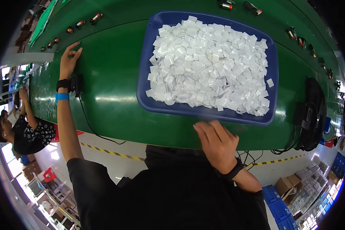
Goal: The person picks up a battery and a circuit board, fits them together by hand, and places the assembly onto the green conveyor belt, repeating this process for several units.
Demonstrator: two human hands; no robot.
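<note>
My left hand is over the far left of the green table, thumb and fingers apart, with nothing visible between them. It is close to the strip where small red-and-silver cylindrical parts lie. My right hand rests at the near edge of the table, just below the tray, its fingers loosely bent and somewhat apart; nothing shows in it. A blue plastic tray sits in front of me, heaped with small white square pieces. One loose white square leans on the tray's right side.
Beside my left wrist stands a small black device with a cable. Black equipment with cables occupies the table's right end. More small parts lie along the far strip. A co-worker is at the left; blue crates stand at lower right.
</note>
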